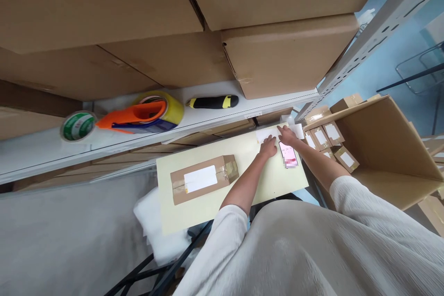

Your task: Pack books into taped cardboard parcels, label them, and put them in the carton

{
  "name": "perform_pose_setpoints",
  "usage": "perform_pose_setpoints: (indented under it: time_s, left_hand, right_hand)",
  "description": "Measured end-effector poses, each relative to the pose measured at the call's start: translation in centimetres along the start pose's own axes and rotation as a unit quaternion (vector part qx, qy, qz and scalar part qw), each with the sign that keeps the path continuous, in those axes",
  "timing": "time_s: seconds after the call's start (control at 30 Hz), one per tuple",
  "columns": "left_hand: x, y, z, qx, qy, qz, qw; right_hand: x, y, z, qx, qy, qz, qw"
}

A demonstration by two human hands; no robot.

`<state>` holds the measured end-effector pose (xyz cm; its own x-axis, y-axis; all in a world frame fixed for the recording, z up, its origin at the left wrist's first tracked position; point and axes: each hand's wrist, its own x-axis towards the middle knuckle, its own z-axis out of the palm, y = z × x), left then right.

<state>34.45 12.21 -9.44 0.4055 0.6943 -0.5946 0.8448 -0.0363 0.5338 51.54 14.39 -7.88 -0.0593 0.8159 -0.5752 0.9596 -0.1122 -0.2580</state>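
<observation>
A strip of white labels (pixel 262 135) lies at the far edge of the cream tabletop (pixel 201 222). My left hand (pixel 268 147) is closed on the strip's near edge, fingers bent and pressed down. Just to its right, my right hand (pixel 287 136) grips the same strip, its fingertips on the paper; the exact pinch is too small to see. More of the white strip extends past the right hand. Below that hand lies a phone (pixel 287 151) with a lit pink screen. A taped brown carton (pixel 204 179) with a white label rests on the table's left half.
Above the table, a white shelf (pixel 204 118) holds large cartons (pixel 287 55), an orange tape dispenser (pixel 138 115), a green-cored tape roll (pixel 79 127) and a black-yellow utility knife (pixel 213 101). At right stands an open box (pixel 391 148) with several small labelled cartons (pixel 347 159). White wrapping (pixel 163 231) hangs at lower left.
</observation>
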Motion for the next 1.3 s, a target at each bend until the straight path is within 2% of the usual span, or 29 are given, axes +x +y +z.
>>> perform_pose_setpoints:
  time_s: [0.3, 0.47, 0.57, 0.67, 0.73, 0.8, 0.97, 1.3]
  left_hand:
    - [-0.1, -0.8, 0.4, -0.038, 0.045, 0.021, 0.998]
    - [0.4, -0.5, 0.7, -0.116, 0.108, 0.002, 0.987]
    - [0.9, -0.1, 0.6, -0.201, 0.165, -0.001, 0.966]
    - [1.2, 0.4, 0.1, -0.297, 0.22, 0.002, 0.929]
    - [1.2, 0.8, -0.4, -0.341, 0.237, 0.001, 0.91]
    - [1.0, 1.1, -1.0, -0.357, 0.241, 0.001, 0.903]
    - [0.4, 2.0, -2.0, -0.316, 0.236, -0.023, 0.919]
    - [-0.4, 3.0, -2.6, -0.275, 0.231, -0.053, 0.932]
  right_hand:
    - [1.8, 0.9, 0.6, 0.134, 0.035, 0.05, 0.989]
    - [2.5, 1.2, 0.1, 0.223, 0.055, 0.021, 0.973]
    - [2.4, 1.5, -0.4, 0.254, 0.055, -0.026, 0.965]
    - [2.3, 1.6, -0.9, 0.298, 0.065, -0.06, 0.95]
    - [2.0, 1.5, -1.2, 0.325, 0.074, -0.073, 0.94]
    - [1.6, 1.3, -1.5, 0.336, 0.077, -0.087, 0.935]
    - [0.1, 0.4, -2.4, 0.301, 0.067, -0.112, 0.945]
    - [-1.2, -0.1, -3.2, 0.283, 0.052, -0.102, 0.952]
